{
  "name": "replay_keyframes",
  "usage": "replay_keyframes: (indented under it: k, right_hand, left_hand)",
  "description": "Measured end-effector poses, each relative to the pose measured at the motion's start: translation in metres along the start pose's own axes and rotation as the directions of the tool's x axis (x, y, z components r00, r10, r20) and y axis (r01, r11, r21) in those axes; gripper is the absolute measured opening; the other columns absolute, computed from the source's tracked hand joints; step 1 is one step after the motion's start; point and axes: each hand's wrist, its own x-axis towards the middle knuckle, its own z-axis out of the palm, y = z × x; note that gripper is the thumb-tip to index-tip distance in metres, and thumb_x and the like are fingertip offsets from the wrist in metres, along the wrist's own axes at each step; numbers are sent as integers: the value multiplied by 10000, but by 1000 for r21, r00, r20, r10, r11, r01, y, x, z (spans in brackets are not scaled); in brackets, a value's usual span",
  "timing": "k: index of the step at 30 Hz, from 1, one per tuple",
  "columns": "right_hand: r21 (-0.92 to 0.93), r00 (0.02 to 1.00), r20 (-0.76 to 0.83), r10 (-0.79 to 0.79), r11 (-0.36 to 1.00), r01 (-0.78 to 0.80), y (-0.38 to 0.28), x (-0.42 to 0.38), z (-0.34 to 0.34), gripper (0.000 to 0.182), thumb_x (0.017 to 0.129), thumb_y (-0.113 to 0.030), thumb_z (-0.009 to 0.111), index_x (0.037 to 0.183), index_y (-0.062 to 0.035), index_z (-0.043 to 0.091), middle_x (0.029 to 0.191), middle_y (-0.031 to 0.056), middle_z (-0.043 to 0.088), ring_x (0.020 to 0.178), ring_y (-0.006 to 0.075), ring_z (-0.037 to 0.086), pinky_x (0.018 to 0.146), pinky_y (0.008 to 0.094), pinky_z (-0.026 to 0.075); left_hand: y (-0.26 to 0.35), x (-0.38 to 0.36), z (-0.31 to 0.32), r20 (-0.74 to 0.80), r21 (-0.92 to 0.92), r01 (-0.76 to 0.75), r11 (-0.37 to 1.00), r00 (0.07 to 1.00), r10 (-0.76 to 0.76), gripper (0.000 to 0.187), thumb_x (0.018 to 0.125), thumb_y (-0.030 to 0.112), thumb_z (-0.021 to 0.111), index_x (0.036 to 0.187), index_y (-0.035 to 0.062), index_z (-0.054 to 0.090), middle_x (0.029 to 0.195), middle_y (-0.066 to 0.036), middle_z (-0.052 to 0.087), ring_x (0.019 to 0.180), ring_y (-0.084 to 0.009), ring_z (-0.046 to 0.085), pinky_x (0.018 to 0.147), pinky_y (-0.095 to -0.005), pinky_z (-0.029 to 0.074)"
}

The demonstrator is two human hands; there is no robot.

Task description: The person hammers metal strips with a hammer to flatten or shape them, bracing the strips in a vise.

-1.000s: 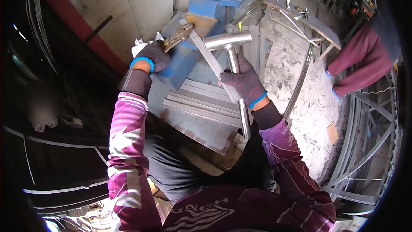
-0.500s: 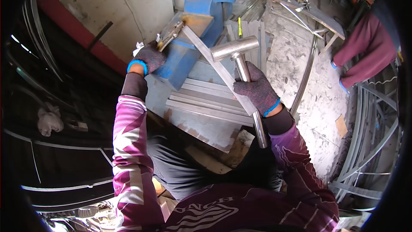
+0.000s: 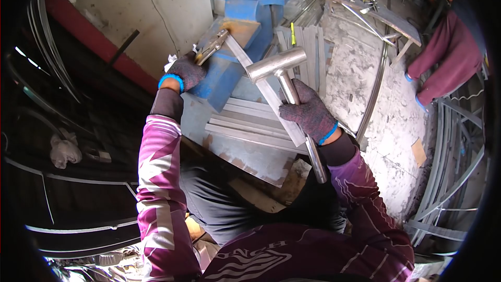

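Note:
My left hand (image 3: 188, 72), in a dark knitted glove with a blue cuff, is closed around locking pliers (image 3: 213, 47) over the blue vise (image 3: 250, 26). The pliers' jaws meet the upper end of a flat grey metal bar (image 3: 271, 95), which slants down to the right. My right hand (image 3: 311, 109), gloved too, is wrapped round the handle of a shiny metal hammer (image 3: 276, 64). The hammer's head lies across the view of the bar, and the bar's lower part passes beside or under my right hand; whether the fingers hold it too is unclear.
More flat bars (image 3: 255, 125) lie on a metal plate (image 3: 245, 159) below the vise. A yellow marker (image 3: 293, 34) rests on upright-lying bars behind. At the right stand a low bench (image 3: 386, 18), a person in maroon trousers (image 3: 443, 60) and metal frames (image 3: 443, 177).
The hammer head has shifted slightly left and down over the bar. My left hand and the pliers have moved a little to the right.

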Motion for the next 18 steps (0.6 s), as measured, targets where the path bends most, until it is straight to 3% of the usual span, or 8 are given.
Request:
replay_keyframes:
  k: [5,7,10,18]
  right_hand:
    - [52,1000,10,-13,999,13,1,1,1,343,781,-154,738,1056,-19,584,883,35,548,833,135,519,777,313,484]
    - [3,1000,21,20,1000,-20,0,1,0,332,780,-162,740,1034,-21,582,866,31,536,817,134,518,764,317,481]
    - [-22,999,17,-40,999,41,1,1,0,330,779,-171,744,1023,-24,578,856,30,530,805,135,521,750,320,480]
    - [-11,1000,17,4,1000,-3,-2,0,1,322,788,-167,742,1026,-25,578,863,31,535,806,136,530,747,313,487]
  left_hand:
    - [2,3,-4,16,3,-3,1000,1000,3,518,749,254,666,1173,-43,643,1062,-308,690,1015,-460,668,892,-472,535]
    - [5,3,-7,90,31,40,999,995,-43,570,779,264,609,1282,-5,615,1150,-294,685,1106,-452,651,959,-456,514]
    - [5,3,-6,85,33,54,998,995,-57,567,777,265,609,1275,-5,617,1150,-296,684,1104,-459,649,959,-459,514]
    - [5,3,-5,58,5,38,999,998,-39,545,773,269,606,1243,-7,631,1154,-303,681,1105,-465,646,958,-464,513]
